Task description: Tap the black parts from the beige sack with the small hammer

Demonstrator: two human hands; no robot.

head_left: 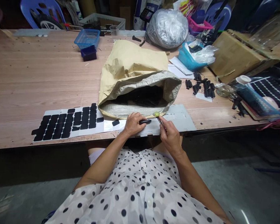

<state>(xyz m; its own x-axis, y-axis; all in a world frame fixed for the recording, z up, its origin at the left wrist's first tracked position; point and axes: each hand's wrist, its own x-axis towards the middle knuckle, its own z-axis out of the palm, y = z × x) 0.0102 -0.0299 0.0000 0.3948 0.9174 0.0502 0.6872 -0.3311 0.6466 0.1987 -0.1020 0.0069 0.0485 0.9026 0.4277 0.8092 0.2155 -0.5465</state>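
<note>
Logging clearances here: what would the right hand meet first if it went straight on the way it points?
Probably the bag, at its near rim, with the green-ended tool in the right hand leading; depth is unclear.

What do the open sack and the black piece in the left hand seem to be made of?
Open sack: probably paper outside, matte and creased; its silvery inner side looks like plastic, with slight sheen. Black piece in the left hand: perhaps plastic, dark with a small highlight, though coated metal is possible.
</note>
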